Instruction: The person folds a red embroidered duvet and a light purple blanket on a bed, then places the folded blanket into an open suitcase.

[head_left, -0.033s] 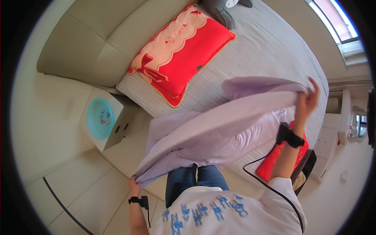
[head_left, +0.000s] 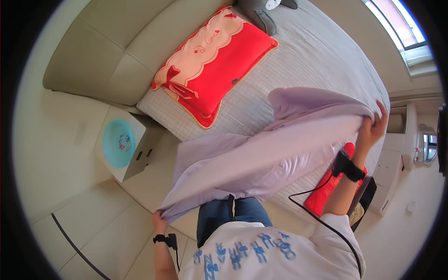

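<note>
A lilac blanket [head_left: 242, 154], partly shiny like satin, is stretched slantwise in front of me, over the near side of the bed. My left hand [head_left: 160, 222] grips its lower left corner, close to my hip and beyond the bed's edge. Farther out to the right, my right hand [head_left: 372, 128] pinches the opposite upper corner and holds it raised, some of its fingers spread. Between the hands the cloth sags in long folds, and one flap lies toward the middle of the bed.
On the bed [head_left: 322, 60] rest a red and pink pillow [head_left: 210, 65] and a grey stuffed toy [head_left: 256, 14]. A red folded item [head_left: 319, 196] lies by my right forearm. At left, a blue basin [head_left: 119, 143] stands on a bedside cabinet [head_left: 133, 170]. A black cable [head_left: 345, 238] crosses my right arm.
My right hand has moved a little to the right and nearer me, drawing its blanket corner along. The blanket's folds have shifted and flattened slightly. My left hand has stayed in place.
</note>
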{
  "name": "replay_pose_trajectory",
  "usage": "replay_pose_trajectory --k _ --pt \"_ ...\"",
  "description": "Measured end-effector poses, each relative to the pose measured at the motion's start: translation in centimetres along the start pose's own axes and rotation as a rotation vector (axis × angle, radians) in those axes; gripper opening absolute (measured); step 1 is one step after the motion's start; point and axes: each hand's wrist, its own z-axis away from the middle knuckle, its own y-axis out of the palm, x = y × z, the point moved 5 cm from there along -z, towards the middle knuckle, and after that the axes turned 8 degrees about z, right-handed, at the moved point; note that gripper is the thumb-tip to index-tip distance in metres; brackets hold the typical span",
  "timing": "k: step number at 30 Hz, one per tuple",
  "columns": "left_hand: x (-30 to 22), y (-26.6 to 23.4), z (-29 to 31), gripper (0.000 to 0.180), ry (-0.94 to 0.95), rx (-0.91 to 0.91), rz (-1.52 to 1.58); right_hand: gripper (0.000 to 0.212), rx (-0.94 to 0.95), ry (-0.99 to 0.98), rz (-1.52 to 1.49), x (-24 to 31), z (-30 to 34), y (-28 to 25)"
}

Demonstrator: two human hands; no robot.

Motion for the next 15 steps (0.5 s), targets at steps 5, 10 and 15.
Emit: replay_pose_trajectory --k 5,10,15 --pt "-4.2 -0.2 -1.7 0.03 0.082 0.054 -0.136 0.015 0.082 0.043 0.756 -19.8 11.5 -10.8" --pt "-2.6 -0.2 -1.6 0.028 0.007 0.055 -0.104 0.021 0.7 0.924 1.162 -35.0 33.7 -18.9" --pt "-3.5 -0.1 -1.3 0.031 -0.008 0.139 -0.264 0.029 0.646 0.593 0.756 -34.9 32.5 -8.5"
